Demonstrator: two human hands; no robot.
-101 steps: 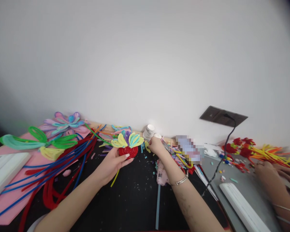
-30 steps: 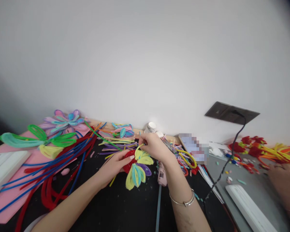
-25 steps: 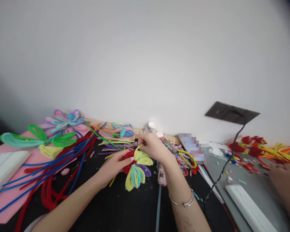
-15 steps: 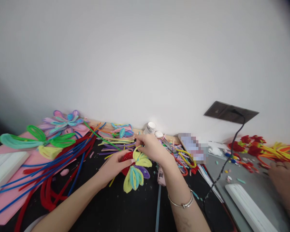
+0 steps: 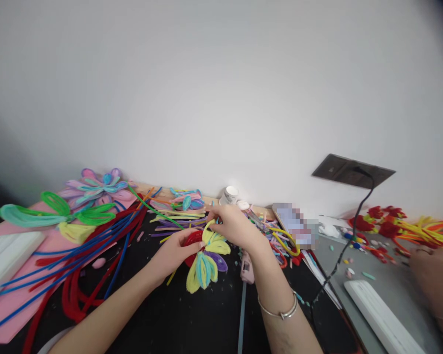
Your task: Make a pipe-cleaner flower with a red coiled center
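Between my hands is a pipe cleaner flower (image 5: 203, 270) with yellow, light-blue and purple looped petals and a red part on its left side. My left hand (image 5: 177, 251) pinches it near the centre, thumb lying over the red part. With thumb and fingertips, my right hand (image 5: 232, 225) grips a yellow petal loop (image 5: 208, 230) at the top. Just right of the flower, a pink glue gun (image 5: 247, 268) rests on the black table. Behind my hands lie loose pipe cleaners (image 5: 177, 221) in purple, yellow and pink.
Red and blue pipe cleaners (image 5: 96, 250) spread at left beside a green-petalled flower (image 5: 64, 216). A paper cup (image 5: 229, 195) stands by the wall. A black cord (image 5: 345, 246) hangs from the socket (image 5: 350, 171). Another person's hand (image 5: 433, 275) is at far right.
The flower has shifted very slightly left and down in my hands. Both hands keep their grip, and the other person's hand at far right moves a little.
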